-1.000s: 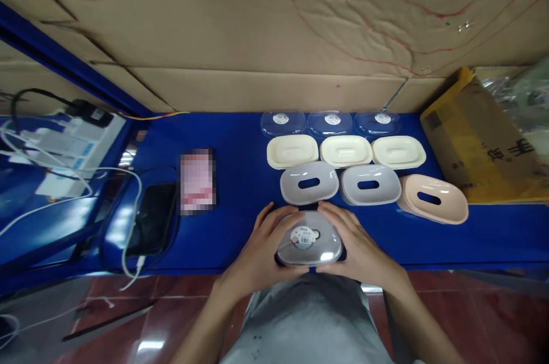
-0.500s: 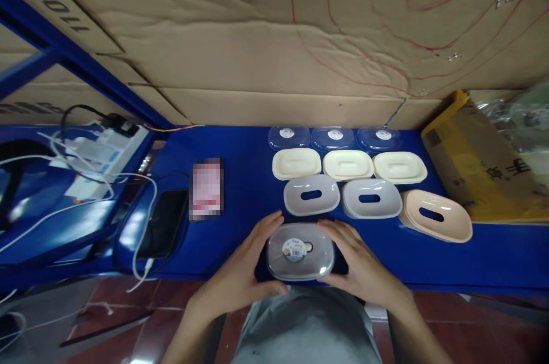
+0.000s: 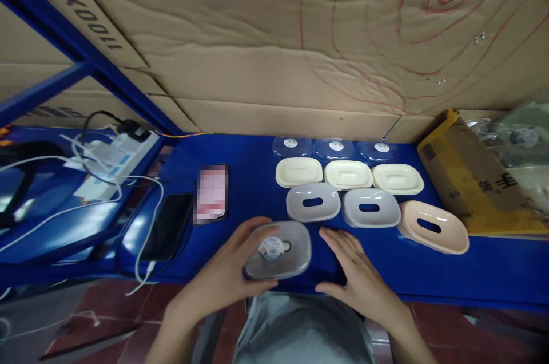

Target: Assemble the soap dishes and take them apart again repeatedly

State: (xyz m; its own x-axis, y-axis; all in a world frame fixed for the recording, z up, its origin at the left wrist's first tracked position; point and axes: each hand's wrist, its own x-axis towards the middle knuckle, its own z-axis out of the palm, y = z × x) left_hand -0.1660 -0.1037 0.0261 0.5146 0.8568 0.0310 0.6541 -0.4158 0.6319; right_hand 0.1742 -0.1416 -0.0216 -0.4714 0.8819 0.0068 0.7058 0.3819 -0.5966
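My left hand (image 3: 246,264) grips the left end of a grey oval soap box (image 3: 295,252) with a clear lid and a round label on top. My right hand (image 3: 349,264) is open to its right, fingers spread and apart from the box. Just behind stand two light grey oval dishes (image 3: 300,212) (image 3: 362,218), each with a slot in its floor, and a peach dish (image 3: 450,235) of the same shape. Farther back comes a row of cream oval trays (image 3: 299,172), then a row of clear lids (image 3: 292,152) with round labels.
A phone (image 3: 212,192) lies on the blue table (image 3: 253,192) at left, near a second dark phone (image 3: 169,226) with a white cable. A power strip (image 3: 114,163) holds plugs and tangled cords. A taped carton (image 3: 463,175) stands at right; a cardboard wall (image 3: 257,78) rises behind.
My left hand has shifted the soap box to the left. My right hand has come off the box, leaving a gap. The camera view has tilted slightly.
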